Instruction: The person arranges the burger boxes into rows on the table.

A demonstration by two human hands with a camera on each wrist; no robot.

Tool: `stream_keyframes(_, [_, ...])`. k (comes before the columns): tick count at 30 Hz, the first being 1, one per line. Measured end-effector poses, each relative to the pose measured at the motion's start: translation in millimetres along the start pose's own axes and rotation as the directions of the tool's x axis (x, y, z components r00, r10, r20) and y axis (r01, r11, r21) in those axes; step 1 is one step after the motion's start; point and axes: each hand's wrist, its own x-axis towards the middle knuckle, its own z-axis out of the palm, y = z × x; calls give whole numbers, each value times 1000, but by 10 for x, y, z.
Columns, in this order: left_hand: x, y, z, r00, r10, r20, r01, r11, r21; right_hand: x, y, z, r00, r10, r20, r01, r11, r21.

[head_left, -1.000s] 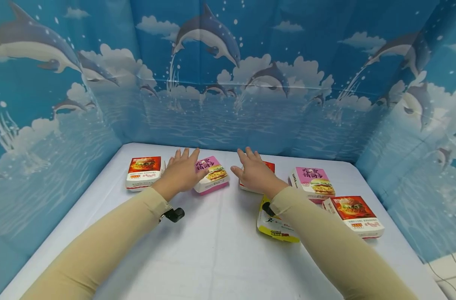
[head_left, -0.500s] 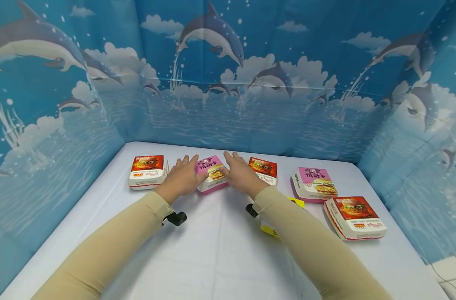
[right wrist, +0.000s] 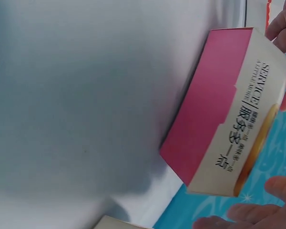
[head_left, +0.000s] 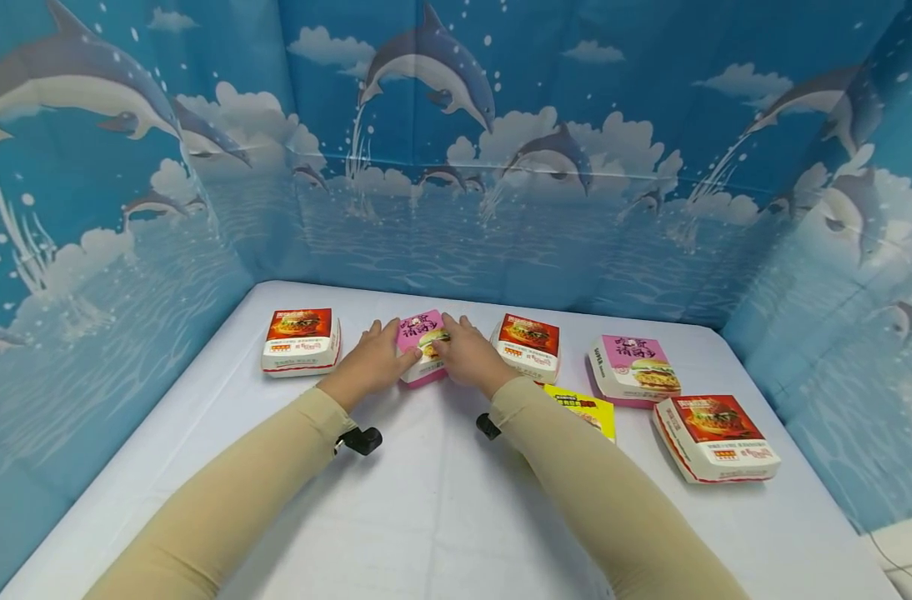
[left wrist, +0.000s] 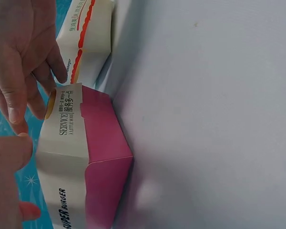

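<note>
A pink-and-white burger box (head_left: 420, 325) lies on the table between my two hands, its lid closed. My left hand (head_left: 370, 360) is at its left side and my right hand (head_left: 469, 353) at its right, thumbs over the lid's edge. Both hands' fingers look extended. In the left wrist view the burger box (left wrist: 62, 148) shows its white side and pink base, with my right hand (left wrist: 24, 52) beyond it. The right wrist view shows the burger box (right wrist: 214, 105) with fingers of my right hand (right wrist: 257, 217) below it. Firm contact cannot be made out.
Red-and-white burger boxes lie at the left (head_left: 299, 340), just right of my right hand (head_left: 528, 343) and at the far right (head_left: 714, 437). A second pink box (head_left: 636, 367) stands among them. My right forearm partly covers a yellow box (head_left: 587, 408). A dolphin-print curtain (head_left: 396, 225) encloses the white table (head_left: 403, 517).
My right hand has moved left, from over the middle red box to the pink burger box's right side. My left hand has stayed near its left side. The boxes have not visibly moved.
</note>
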Motion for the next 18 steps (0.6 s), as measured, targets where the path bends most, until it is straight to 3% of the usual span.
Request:
stream_keyframes(10, [-3,-60,37,999,-19,49,21,999,-47,69,9,89,999,26,23,-26,999,-20])
stream_keyframes(18, [18,-119,49,998,15,66,-9,996,-94,93,-4,156,998,56,21,-55,998,-8])
